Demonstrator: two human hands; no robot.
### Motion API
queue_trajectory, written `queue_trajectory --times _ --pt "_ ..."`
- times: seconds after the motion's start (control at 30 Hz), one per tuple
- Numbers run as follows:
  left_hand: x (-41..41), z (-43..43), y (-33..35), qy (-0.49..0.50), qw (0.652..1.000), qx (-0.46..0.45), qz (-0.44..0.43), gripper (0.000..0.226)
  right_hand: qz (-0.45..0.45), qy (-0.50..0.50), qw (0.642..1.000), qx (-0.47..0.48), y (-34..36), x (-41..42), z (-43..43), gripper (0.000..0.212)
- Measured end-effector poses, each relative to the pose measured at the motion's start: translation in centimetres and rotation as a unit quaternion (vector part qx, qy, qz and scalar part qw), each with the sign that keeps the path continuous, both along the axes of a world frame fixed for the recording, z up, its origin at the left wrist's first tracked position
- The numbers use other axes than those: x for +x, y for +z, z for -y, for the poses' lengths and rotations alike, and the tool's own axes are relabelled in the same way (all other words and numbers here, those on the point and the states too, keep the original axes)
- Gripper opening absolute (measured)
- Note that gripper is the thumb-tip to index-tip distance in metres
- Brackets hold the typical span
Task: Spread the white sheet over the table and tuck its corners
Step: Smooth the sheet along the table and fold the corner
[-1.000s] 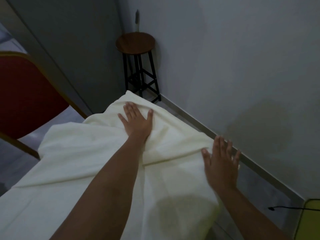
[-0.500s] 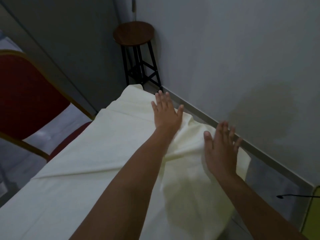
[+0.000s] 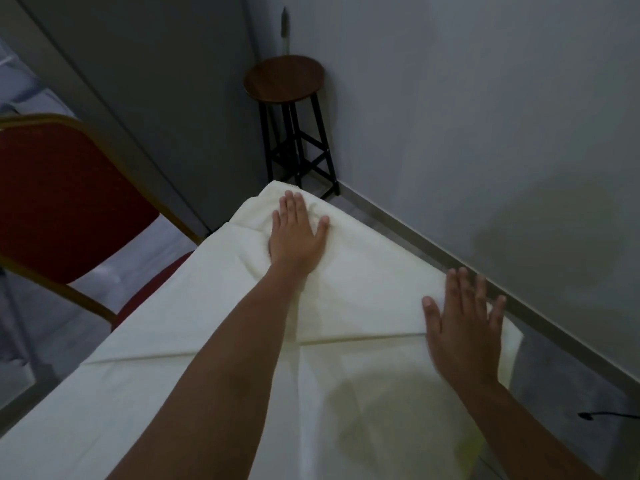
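**Head view.** The white sheet (image 3: 363, 282) lies draped over the table and hides it entirely. Its far corner ends just short of the stool (image 3: 284, 77). My left hand (image 3: 296, 233) lies flat on the cloth at that corner and is the hand nearer the stool. Its palm is down and its fingers are straight and slightly spread, gripping nothing, with small wrinkles bunched around it. My right hand (image 3: 462, 327) is well back from the stool, at the sheet's right edge. It is likewise spread with the fingers fanned, but I cannot tell whether the palm bears on the cloth or hovers just above it. A long crease runs across the sheet from its left edge to the right hand. A red chair (image 3: 65, 199) stands left of the stool, beside the sheet's left edge.

**Handling, as I judge it.** This is thin, light, limp fabric. It slides and rucks under a flat palm and has no stiffness to carry a push. Smoothing calls for light outward strokes. Tucking calls for a pinch on the hem at the corner nearest the stool, drawn down and under while the other palm pins the top.
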State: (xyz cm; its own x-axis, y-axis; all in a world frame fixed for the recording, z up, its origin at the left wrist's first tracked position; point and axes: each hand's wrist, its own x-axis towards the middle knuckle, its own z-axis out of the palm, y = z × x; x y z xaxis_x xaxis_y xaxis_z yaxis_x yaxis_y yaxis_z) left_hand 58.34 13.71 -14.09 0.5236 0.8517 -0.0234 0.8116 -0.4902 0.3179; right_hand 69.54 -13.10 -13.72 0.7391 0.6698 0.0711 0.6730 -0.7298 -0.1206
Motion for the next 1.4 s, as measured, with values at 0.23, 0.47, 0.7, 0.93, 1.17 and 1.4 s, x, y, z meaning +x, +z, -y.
queue_trajectory --times 0.23,0.47,0.7,0.93,1.17,1.4 --pt "4.5 -2.8 1.4 -0.055 0.996 -0.003 -0.067 0.075 0.003 -0.027 0.997 0.067 -0.5 0.6 -1.0 0.051" --pt "8.2 -2.6 2.5 -0.138 0.973 -0.063 -0.174 0.083 -0.003 -0.032 0.994 0.103 0.4 1.5 -0.9 0.043" --pt "3.9 -3.3 4.0 -0.005 0.999 -0.012 -0.045 0.070 -0.070 -0.095 0.987 0.105 1.5 4.4 0.6 0.048" --pt "-0.7 -5.9 1.2 0.048 0.995 -0.077 -0.045 0.078 -0.084 0.053 0.993 0.063 1.8 0.3 -3.9 0.059" --pt "1.9 -4.7 1.2 0.082 0.995 -0.060 -0.012 0.078 -0.039 0.052 0.998 0.006 0.0 1.1 -3.3 0.063" --pt "3.3 -1.9 1.9 0.067 0.994 -0.081 -0.040 0.079 -0.030 0.019 0.999 -0.010 0.3 0.7 -0.2 0.066"
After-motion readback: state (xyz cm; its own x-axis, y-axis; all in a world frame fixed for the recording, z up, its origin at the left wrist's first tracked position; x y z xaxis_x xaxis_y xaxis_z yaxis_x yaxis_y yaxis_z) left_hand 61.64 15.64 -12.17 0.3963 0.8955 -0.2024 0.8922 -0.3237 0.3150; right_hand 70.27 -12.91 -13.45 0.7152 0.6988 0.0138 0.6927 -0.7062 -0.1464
